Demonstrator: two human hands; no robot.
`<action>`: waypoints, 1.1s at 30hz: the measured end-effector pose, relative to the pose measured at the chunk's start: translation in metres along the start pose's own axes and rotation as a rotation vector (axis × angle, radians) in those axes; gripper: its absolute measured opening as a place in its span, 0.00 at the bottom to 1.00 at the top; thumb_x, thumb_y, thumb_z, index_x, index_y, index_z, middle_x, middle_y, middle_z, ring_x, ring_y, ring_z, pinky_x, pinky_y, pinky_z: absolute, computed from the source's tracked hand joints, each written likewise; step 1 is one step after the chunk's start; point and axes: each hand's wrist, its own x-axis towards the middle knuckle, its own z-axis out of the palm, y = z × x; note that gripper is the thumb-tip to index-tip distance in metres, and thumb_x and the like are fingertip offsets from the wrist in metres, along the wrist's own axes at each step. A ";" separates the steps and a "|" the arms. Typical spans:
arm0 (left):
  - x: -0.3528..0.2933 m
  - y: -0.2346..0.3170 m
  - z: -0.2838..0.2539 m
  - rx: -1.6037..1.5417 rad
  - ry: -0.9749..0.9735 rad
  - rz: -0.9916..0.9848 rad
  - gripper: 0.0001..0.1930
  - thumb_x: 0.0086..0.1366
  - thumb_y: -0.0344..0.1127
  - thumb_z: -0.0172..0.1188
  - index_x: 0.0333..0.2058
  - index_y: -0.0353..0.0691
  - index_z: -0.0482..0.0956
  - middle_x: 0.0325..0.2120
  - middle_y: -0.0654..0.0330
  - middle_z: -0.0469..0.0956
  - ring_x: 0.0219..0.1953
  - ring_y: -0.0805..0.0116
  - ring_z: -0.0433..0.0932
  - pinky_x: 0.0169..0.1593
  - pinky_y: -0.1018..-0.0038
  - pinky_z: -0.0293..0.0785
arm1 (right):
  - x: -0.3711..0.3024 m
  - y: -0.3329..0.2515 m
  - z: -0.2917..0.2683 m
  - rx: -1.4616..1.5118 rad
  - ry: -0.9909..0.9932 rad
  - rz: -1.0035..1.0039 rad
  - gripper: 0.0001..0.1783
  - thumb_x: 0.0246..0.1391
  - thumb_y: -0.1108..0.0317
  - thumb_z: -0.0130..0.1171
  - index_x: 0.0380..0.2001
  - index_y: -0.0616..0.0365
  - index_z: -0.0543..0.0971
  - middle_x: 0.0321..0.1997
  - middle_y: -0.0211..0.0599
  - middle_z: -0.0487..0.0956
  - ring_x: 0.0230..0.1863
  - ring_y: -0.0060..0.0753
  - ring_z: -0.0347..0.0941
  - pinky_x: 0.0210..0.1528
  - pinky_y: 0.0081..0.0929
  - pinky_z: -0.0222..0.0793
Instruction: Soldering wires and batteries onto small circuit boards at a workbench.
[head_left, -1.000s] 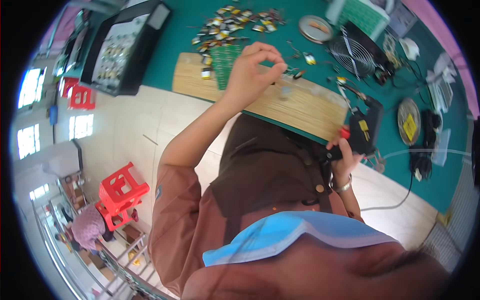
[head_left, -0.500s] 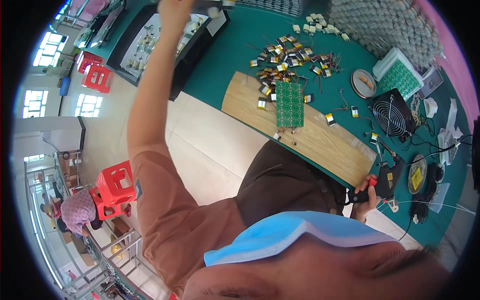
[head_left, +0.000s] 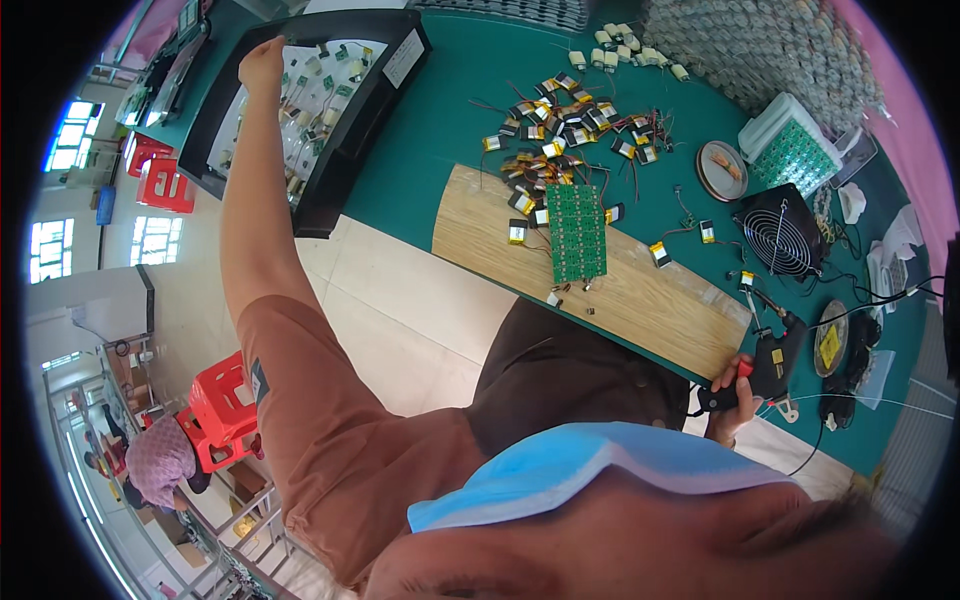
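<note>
Beside the plank's right end, the right hand grasps the solder gun, long axis pointing forward and slightly left; the left hand is over the tray, its fingers' grip indeterminable.

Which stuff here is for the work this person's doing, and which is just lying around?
In the job, it seems:
black gun-shaped tool, held in the right hand
black tray of small parts, left hand over it
green circuit board, over the wooden board
silver-and-yellow packs, heaped nearby

Just lying about, probably:
red stools, far left
crumpled white paper, far right
</note>
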 end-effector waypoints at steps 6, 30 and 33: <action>0.009 -0.020 0.010 0.145 -0.153 -0.177 0.27 0.48 0.55 0.71 0.38 0.35 0.85 0.39 0.49 0.83 0.43 0.55 0.81 0.49 0.67 0.73 | 0.000 -0.007 0.011 -0.013 0.045 0.010 0.22 0.49 0.69 0.55 0.47 0.73 0.71 0.38 0.46 0.73 0.24 0.26 0.67 0.23 0.21 0.70; -0.263 0.257 -0.066 -0.146 -0.549 0.885 0.08 0.62 0.35 0.62 0.39 0.44 0.84 0.40 0.58 0.80 0.46 0.62 0.77 0.51 0.70 0.71 | -0.002 0.002 -0.006 0.057 -0.046 -0.032 0.20 0.49 0.77 0.56 0.47 0.73 0.73 0.41 0.48 0.75 0.28 0.29 0.70 0.26 0.28 0.74; -0.364 0.286 -0.070 -0.060 -0.767 1.028 0.09 0.55 0.34 0.67 0.36 0.48 0.84 0.38 0.63 0.78 0.45 0.61 0.75 0.46 0.65 0.71 | -0.004 -0.003 -0.003 -0.053 -0.038 0.044 0.21 0.50 0.75 0.56 0.48 0.74 0.71 0.38 0.47 0.75 0.27 0.27 0.70 0.26 0.27 0.73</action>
